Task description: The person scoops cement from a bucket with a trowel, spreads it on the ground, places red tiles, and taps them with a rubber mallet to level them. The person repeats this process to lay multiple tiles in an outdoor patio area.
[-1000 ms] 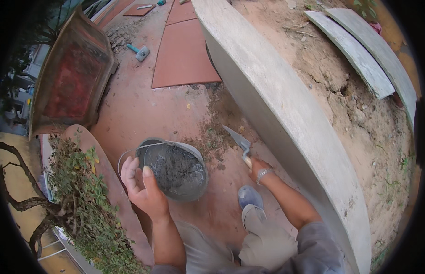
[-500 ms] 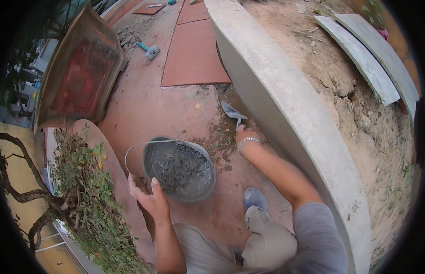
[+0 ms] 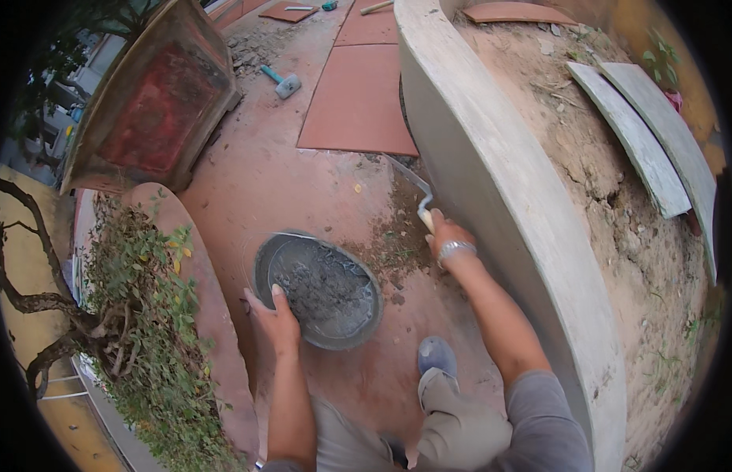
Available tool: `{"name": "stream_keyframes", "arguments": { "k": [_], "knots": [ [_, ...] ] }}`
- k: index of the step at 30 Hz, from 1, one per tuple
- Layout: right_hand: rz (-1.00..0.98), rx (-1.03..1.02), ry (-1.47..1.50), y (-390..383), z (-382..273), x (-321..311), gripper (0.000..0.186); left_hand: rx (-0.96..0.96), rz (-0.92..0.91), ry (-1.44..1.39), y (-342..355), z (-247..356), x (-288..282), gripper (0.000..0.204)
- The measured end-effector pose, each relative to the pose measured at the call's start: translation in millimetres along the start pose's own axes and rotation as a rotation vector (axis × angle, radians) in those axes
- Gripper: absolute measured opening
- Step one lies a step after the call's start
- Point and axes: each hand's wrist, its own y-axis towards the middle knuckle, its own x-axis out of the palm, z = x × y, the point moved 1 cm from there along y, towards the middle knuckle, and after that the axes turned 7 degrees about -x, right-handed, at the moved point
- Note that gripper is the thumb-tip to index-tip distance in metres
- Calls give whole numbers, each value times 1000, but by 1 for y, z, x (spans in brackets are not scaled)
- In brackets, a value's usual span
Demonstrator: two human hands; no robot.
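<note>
Head view, trowel [image 3: 424, 206]: is being clenched in right hand [image 3: 452, 237], blade beyond fingers, barely discernible.
Bucket [image 3: 344, 341]: is being overlapped by left hand [image 3: 281, 321]; grasp cannot be told.

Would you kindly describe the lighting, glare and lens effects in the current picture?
Head view: diffuse light, no hard-edged shadow around the rounded dark-grey bucket; head view: only faint sheen on the wet grey mortar inside it; head view: black corners frame the fisheye circle; head view: the blade of the pale-handled metal trowel shows as a thin, indistinct strip.
</note>
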Motion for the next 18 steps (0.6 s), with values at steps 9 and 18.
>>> {"name": "stream_keyframes", "arguments": {
  "k": [9,18],
  "knots": [
    [-65,-74,-121,103,-25,77,36,2,68,-30,3,12,17,77],
    [-52,-56,-71,115,-31,68,36,37,49,-99,7,2,20,76]
  ]
}}
